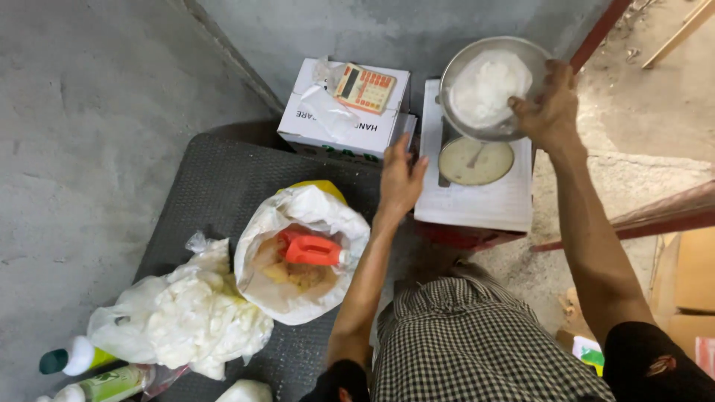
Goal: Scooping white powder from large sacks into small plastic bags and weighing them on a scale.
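My right hand (550, 106) grips the rim of a round metal bowl (456, 68) filled with white powder (488, 85); the bowl hangs tilted just above a scale. The scale's round dial (475, 161) shows below the bowl. My left hand (400, 177) rests flat against the left edge of the white-topped scale body (477, 201), holding nothing. To the left, an open white sack (328, 216) holds yellowish powder and a red scoop (311, 250).
A white cardboard box (328, 119) with a beige calculator (365, 87) on it stands by the wall. A clear bag of white lumps (190, 316) and two green-and-white bottles (78, 357) lie on a dark rubber mat (216, 186). Cardboard (689, 275) sits at the right.
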